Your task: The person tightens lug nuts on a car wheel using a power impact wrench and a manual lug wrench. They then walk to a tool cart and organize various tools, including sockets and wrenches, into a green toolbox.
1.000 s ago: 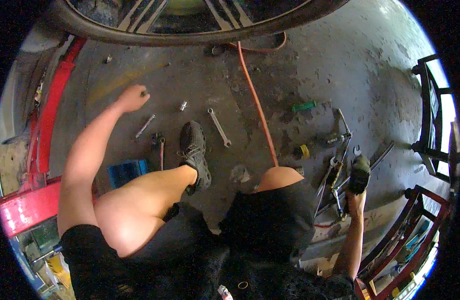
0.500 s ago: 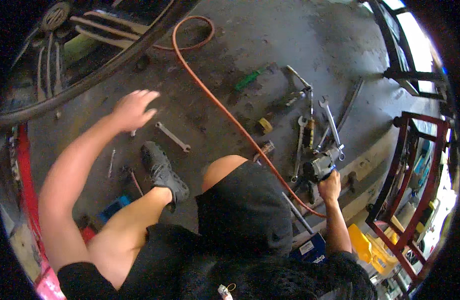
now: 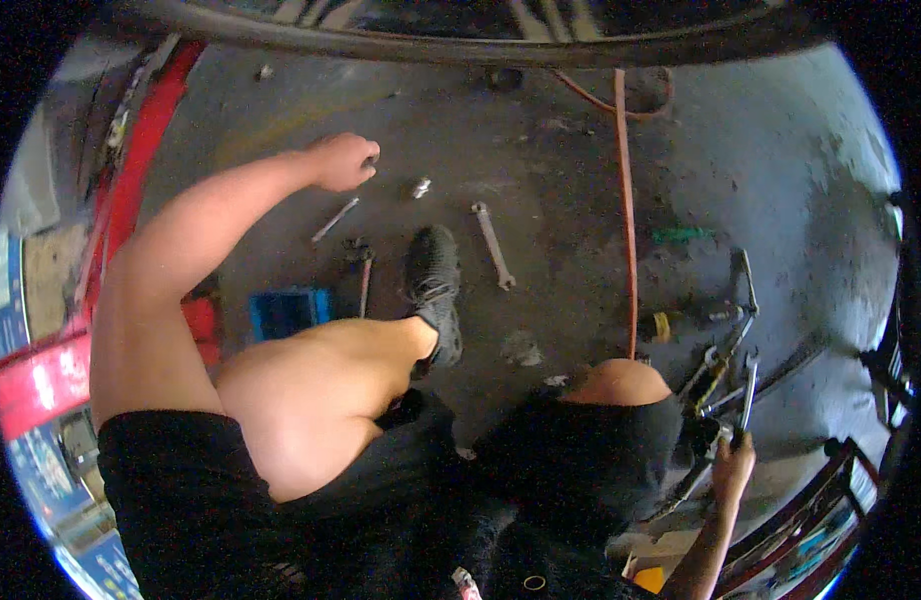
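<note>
My left hand point(image 3: 345, 163) is held out over the floor with its fingers curled closed. A small dark patch shows at the fingertips, too unclear to name. Just right of it a short silver socket point(image 3: 422, 187) lies on the floor. A small spanner point(image 3: 336, 220) lies below the hand, and a longer combination spanner point(image 3: 495, 246) farther right. At the lower right my right hand point(image 3: 735, 468) is wrapped round the handle of an impact wrench point(image 3: 699, 434), whose dark body is partly hidden and blurred. A silver spanner point(image 3: 749, 390) lies just beyond that hand.
A wheel rim and tyre point(image 3: 461, 48) cross the top. A red air hose point(image 3: 626, 210) runs toward my knee. Several tools lie by a long jointed bar point(image 3: 749, 285) and a green tool point(image 3: 683, 235). A blue tray point(image 3: 291, 314) and red equipment point(image 3: 146, 150) stand left.
The view has swung left, shifting floor, hose and tools rightward. My left hand's spread fingers have curled closed. My right hand stays at the impact wrench, now less visible.
</note>
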{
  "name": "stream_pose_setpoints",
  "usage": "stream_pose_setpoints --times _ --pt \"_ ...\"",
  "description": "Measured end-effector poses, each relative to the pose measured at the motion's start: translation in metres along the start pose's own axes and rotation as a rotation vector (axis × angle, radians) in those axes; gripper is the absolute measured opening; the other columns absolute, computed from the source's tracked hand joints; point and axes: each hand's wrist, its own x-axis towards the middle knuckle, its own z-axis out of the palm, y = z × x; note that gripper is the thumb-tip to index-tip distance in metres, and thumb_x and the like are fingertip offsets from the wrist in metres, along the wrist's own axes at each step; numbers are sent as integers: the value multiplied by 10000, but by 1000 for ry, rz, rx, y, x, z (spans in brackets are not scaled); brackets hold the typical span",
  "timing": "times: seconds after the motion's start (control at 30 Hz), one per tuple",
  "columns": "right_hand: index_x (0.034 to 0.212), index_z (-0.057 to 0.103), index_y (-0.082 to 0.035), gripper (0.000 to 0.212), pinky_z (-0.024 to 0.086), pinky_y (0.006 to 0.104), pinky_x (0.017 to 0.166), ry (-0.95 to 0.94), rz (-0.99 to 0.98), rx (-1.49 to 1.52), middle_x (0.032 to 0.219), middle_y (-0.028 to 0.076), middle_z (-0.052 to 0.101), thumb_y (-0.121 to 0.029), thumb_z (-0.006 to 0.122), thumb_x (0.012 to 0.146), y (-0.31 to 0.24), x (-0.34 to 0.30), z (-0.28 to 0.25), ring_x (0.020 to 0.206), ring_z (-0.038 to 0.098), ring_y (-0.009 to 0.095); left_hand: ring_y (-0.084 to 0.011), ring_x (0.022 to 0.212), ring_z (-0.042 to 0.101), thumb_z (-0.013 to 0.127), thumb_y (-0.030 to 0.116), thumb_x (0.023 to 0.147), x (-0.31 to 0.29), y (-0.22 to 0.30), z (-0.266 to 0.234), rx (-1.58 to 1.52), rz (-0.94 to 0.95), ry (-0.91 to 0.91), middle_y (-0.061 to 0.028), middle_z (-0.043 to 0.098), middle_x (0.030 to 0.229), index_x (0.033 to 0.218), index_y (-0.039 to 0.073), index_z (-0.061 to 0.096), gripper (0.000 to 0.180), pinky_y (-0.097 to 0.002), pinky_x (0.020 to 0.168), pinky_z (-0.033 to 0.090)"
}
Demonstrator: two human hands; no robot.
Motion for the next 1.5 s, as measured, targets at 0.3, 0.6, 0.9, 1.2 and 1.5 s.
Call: stream_pose_setpoints --times 0.3,0.6,0.9,1.2,1.5 --pt "1192 606 6 291 495 292 814 -128 -846 67 989 130 678 -130 595 936 -363 85 -2 914 625 153 -371 958 656 652 341 871 -140 -12 107 -485 -487 183 -195 678 1035 1136 37 611 406 -458 817 517" --pt "1240 587 25 381 472 400 981 630 -1547 -133 1250 205 604 -162 671 919 -480 187 -84 1131 589 295 -368 955 617 640 281 841 -186 135 308 -891 -835 484 -168 636 1021 1082 80 614 315 -462 778 517" --pt "1266 481 25 610 531 465 757 832 -1511 -709 1150 217 577 -409 683 888 -445 293 -74 945 621 362 -375 970 581 637 166 820 -230 172 335 -796 -1124 790 -155 605 1028 1083 90 603 276 -472 804 502" --pt "1077 580 -20 524 542 417 623 992 -1503 -615 946 127 627 -452 743 828 -469 285 -39 768 644 298 -412 1064 540 622 150 790 -324 136 431 -778 -1437 159 -177 570 1159 1121 61 595 344 -487 883 489" --pt "1146 568 4 583 551 443 721 1110 -1523 -638 1063 180 607 -442 752 818 -423 314 -57 919 621 351 -393 1287 447 502 108 855 -308 139 468 -797 -1201 -253 -195 400 1463 1372 94 474 518 -440 1032 438"
